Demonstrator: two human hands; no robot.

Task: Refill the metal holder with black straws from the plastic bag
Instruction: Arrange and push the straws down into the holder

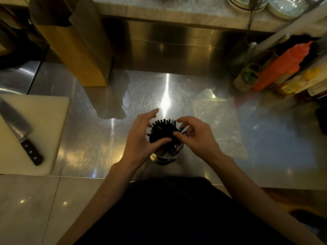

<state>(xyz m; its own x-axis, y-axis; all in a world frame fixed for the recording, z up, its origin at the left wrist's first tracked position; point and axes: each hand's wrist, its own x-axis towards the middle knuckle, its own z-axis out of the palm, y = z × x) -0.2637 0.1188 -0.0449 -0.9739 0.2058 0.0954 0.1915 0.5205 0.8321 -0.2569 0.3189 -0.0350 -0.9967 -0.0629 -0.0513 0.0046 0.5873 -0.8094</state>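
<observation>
A round metal holder (165,156) stands on the steel counter near its front edge. A bundle of black straws (161,130) sticks up out of it, fanned at the top. My left hand (141,137) wraps the bundle from the left, thumb across its near side. My right hand (196,135) comes in from the right, thumb and fingertips pinching the straws at the bundle's right edge. A clear plastic bag (218,124) lies flat on the counter just right of my hands and looks empty.
A white cutting board (44,121) with a large knife (20,131) lies at the left. A tall wooden block (77,48) stands at the back left. Bottles and jars, one orange (281,66), crowd the back right. Plates (283,6) sit on the raised ledge.
</observation>
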